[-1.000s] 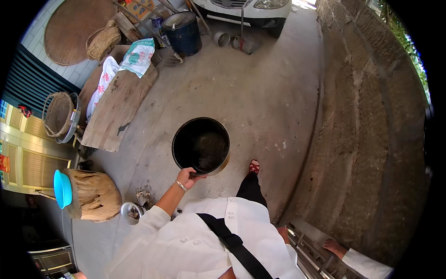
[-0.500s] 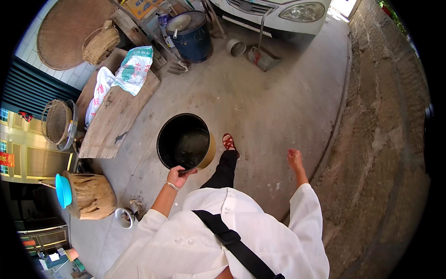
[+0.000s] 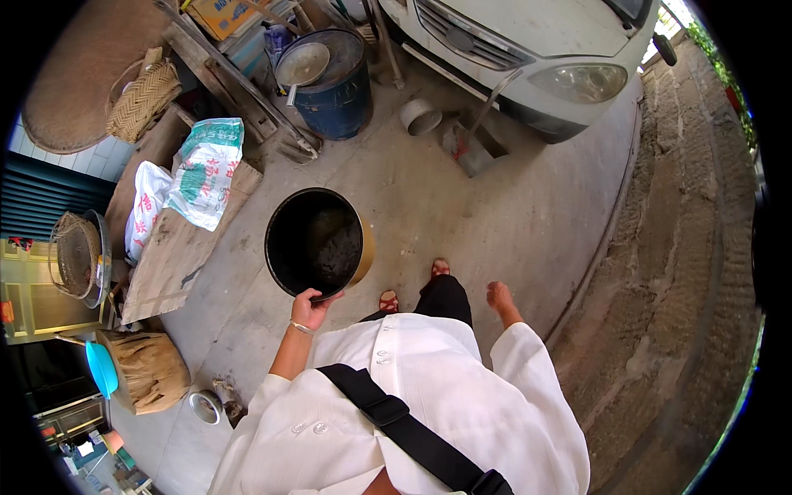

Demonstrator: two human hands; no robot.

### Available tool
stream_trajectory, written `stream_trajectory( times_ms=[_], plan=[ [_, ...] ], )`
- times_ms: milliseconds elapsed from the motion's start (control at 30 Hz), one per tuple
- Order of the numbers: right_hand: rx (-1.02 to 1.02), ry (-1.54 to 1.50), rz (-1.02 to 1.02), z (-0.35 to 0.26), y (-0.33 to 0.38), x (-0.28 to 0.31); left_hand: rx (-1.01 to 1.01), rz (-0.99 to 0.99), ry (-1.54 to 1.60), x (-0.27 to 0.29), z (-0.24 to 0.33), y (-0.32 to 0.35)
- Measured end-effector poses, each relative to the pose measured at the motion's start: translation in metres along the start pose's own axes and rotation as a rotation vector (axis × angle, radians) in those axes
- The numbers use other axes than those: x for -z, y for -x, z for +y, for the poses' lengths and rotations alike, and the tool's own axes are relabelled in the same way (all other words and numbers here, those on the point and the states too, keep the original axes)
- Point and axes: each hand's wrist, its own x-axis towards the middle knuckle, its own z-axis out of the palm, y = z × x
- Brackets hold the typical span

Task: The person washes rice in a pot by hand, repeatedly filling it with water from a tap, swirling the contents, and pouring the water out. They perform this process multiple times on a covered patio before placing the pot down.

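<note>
My left hand grips the near rim of a round bucket, thumb over the edge. The bucket is black inside and tan outside, and its mouth tilts up toward me. A dark, uneven patch lies at its bottom; whether that is water or residue I cannot make out. At my right side, away from everything, hangs my right hand, its fingers curled in loosely with nothing seen in them. Both my feet in red sandals show on the concrete floor below.
Ahead stand a white car, a dustpan, a metal pot and a blue drum with a pan on it. Leftward are sacks on a wooden board, and a stump bearing a blue basin. A rough wall runs along the right.
I have stepped forward, so the car, drum and dustpan appear nearer. The bucket stays in my left hand, slightly further left in view. My right hand has swung a little inward.
</note>
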Motion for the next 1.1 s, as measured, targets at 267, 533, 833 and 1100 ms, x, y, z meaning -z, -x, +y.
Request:
stream_trajectory(
  times_ms=[267,533,833,1100],
  plan=[
    [0.317,0.095,-0.034,-0.086,-0.315,0.069,-0.165,0.166,0.171,-0.085,-0.008,-0.128],
    [0.457,0.562,-0.200,-0.228,-0.569,0.140,-0.240,0.270,0.487,-0.237,-0.044,-0.194],
    [0.180,0.788,-0.268,-0.207,-0.783,0.124,-0.355,0.477,0.587,-0.312,-0.058,-0.292],
    [0.209,0.779,-0.055,-0.110,-0.927,0.022,-0.323,0.691,0.457,-0.251,-0.083,-0.382]
  ],
)
